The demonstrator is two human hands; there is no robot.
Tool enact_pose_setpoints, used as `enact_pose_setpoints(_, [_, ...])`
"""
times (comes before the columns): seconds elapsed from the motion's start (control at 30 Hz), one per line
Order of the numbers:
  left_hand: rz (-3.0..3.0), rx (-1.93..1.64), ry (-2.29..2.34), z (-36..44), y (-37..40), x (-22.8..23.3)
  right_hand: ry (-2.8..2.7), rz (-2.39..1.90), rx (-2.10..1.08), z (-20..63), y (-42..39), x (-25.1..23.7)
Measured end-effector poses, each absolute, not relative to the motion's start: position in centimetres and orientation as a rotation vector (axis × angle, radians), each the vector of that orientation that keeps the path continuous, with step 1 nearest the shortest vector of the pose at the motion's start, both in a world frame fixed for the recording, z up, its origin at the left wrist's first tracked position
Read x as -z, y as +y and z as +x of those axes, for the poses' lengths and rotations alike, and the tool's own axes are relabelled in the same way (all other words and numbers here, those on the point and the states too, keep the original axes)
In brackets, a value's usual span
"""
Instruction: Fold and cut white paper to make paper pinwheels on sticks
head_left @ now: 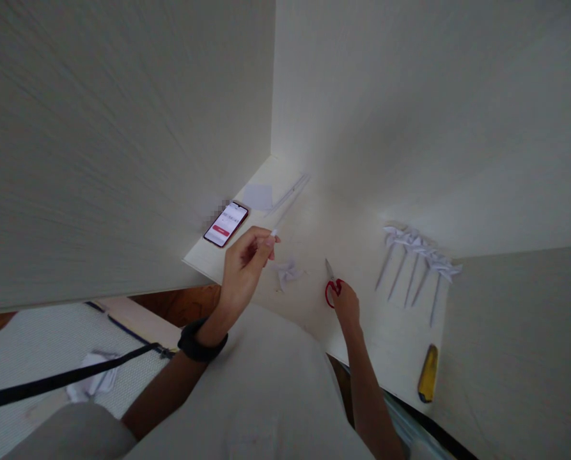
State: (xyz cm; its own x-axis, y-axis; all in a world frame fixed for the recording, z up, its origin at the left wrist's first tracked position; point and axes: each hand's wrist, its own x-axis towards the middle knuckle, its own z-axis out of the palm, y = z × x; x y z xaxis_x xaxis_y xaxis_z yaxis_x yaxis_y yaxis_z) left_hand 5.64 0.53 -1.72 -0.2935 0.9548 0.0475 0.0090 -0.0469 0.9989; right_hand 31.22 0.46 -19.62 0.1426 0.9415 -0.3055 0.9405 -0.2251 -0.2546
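Pale left wall (122, 140) beside left hand (247, 259); far wall (385, 83) ahead of it; right wall (515, 332) past right hand (347, 303). White desk (333, 223) under both. Brown wood (184, 305), textured surface (21, 358) back-left of left hand. Dimly lit; soft shadow (385, 150) on far wall.

Light: dim, grey, diffuse; source we cannot tell. Shadow: one broad, soft patch, far wall (410, 102). Glow: phone screen (226, 224), left, the brightest spot we find; pixelated block (211, 218) beside it. Focus: soft overall; scissors (332, 282) outlined legibly, near scrap (288, 273) pale and smeared against the table (309, 239). Distortion: wide-angle, lines splayed towards the edges.
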Motion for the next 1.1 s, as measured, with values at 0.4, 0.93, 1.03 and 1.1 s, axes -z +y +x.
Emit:
enact_pose_setpoints(0.4, [1.088,-1.506,1.501,5.5,0.4,1.6,-1.901,-2.35,-0.362,30.5,0.5,21.9])
enact_pose_setpoints(0.93, [1.052,-1.501,1.513,5.3,0.5,1.7,-2.148,-1.98,-0.595,25.3,1.3,18.6])
enact_pose_setpoints(1.03, [1.053,-1.48,1.518,5.4,0.5,1.7,-2.225,-1.914,-0.654,22.8,1.5,17.8])
enact_pose_setpoints(1.1, [1.056,-1.483,1.516,5.4,0.5,1.7,-2.26,-1.917,-0.657,21.3,1.5,17.6])
